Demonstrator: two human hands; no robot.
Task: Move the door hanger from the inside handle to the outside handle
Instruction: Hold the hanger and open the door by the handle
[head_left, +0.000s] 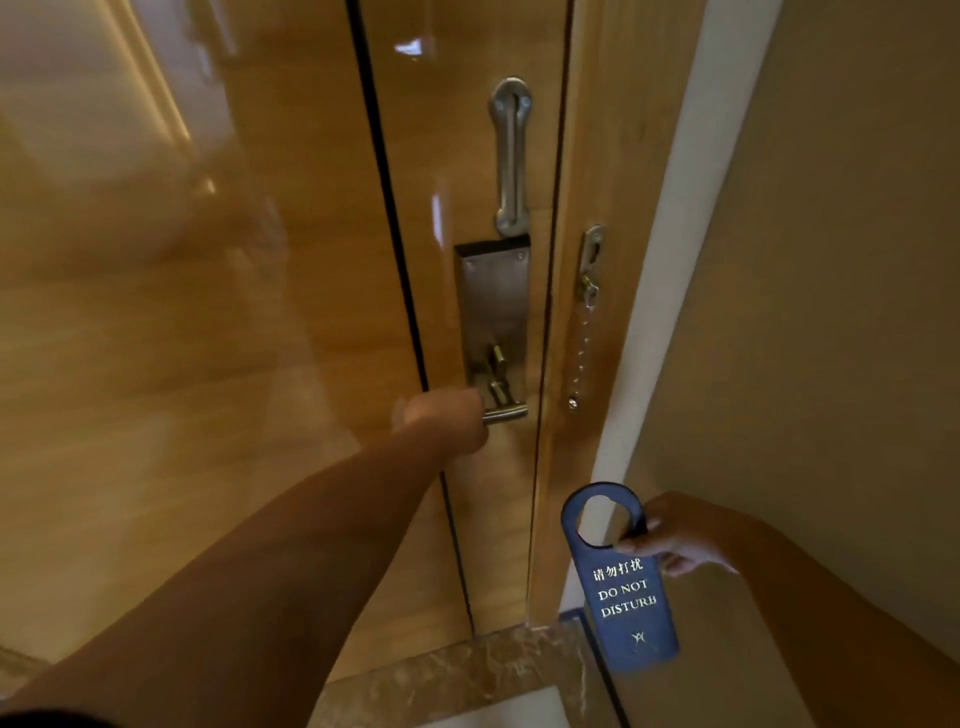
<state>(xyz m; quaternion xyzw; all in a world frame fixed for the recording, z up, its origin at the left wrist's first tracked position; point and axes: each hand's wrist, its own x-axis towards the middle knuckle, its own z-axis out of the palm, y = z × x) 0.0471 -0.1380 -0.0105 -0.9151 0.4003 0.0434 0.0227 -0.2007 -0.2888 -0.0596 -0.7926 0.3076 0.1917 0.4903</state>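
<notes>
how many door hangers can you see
1. The blue hanger is off the handle, held by the right hand low by the door frame. The left hand grips the handle. The door's outer side is hidden, so another could hang there.

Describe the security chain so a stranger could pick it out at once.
Start at the wooden door and its steel lock plate, then look right to the door frame. The security chain hangs there from a small metal bracket, ending in a knob; it is the only dangling, beaded piece.
</notes>
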